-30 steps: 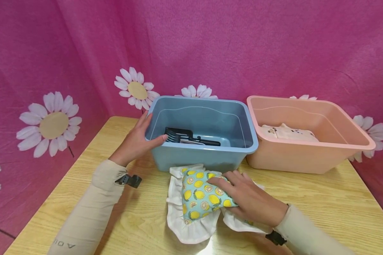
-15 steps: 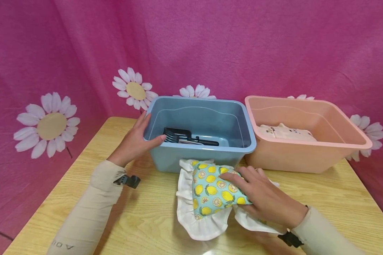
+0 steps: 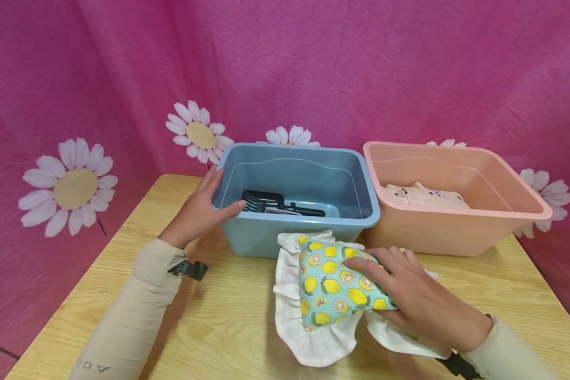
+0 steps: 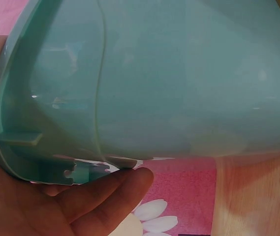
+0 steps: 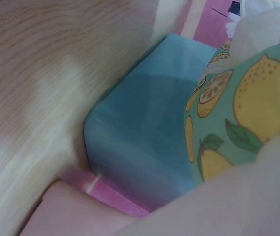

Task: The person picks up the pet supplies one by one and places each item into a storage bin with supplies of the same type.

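Note:
A blue plastic bin stands upright at the centre of the head view. My left hand holds its left front corner, thumb over the front rim and fingers along the left side. In the left wrist view the fingers curve round the bin's wall. My right hand grips a folded lemon-print cloth with a white ruffled edge, in front of the bin and overlapping its front wall. Part of the cloth is hidden under the palm. Inside the bin lie black kitchen utensils, one with tines.
Close against the blue bin's right side is a pink bin with a white patterned cloth inside. Both bins stand on a wooden table. A magenta curtain with daisies hangs behind and to the left.
The right hand has moved to the right with the lemon-print cloth, along the bin's front. The left hand keeps its hold on the rim. The whole head view has shifted slightly.

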Motion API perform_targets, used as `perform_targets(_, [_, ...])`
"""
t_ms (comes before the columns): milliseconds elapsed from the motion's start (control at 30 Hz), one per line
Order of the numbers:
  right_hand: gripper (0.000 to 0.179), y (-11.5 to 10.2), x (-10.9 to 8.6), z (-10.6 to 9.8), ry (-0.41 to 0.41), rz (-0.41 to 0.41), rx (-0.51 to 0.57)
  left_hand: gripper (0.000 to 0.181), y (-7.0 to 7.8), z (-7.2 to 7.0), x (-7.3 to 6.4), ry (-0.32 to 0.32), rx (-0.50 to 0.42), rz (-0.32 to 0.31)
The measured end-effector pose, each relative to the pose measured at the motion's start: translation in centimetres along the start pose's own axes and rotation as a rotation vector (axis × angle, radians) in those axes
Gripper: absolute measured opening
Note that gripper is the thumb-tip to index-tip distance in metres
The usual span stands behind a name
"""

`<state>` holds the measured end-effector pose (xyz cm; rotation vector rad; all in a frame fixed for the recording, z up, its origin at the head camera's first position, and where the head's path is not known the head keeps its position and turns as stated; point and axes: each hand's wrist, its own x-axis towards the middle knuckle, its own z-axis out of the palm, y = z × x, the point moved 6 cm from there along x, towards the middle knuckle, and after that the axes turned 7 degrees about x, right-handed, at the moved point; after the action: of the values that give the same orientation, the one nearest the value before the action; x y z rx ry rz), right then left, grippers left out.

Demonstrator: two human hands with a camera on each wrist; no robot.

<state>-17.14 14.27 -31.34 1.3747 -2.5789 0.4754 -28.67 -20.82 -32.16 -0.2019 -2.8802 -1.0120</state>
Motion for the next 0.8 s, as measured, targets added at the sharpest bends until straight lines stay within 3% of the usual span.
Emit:
perform_targets(367, [0.097, -0.5, -1.1, -2.9, 0.037, -0.017, -0.047, 0.101, -0.4, 0.3, -0.4, -0.012, -0.016, -0.015])
perform_targets(567, [0.076, 0.3, -1.2, -4.4, 0.085, -0.030, -0.056, 0.101, -0.3, 0.2, -0.4, -0.011, 0.017, -0.008])
perform_targets(733, [0.089, 1.1, -1.1, -5.5, 0.098, -0.029, -0.075, 0.101, -0.2, 0.1, -0.1, -0.019, 0.011, -0.009])
perform_targets(800, [0.081, 1.6, -1.0, -6.0, 0.110, -0.023, -0.084, 0.101, -0.1, 0.1, 0.0, -0.017, 0.014, -0.007])
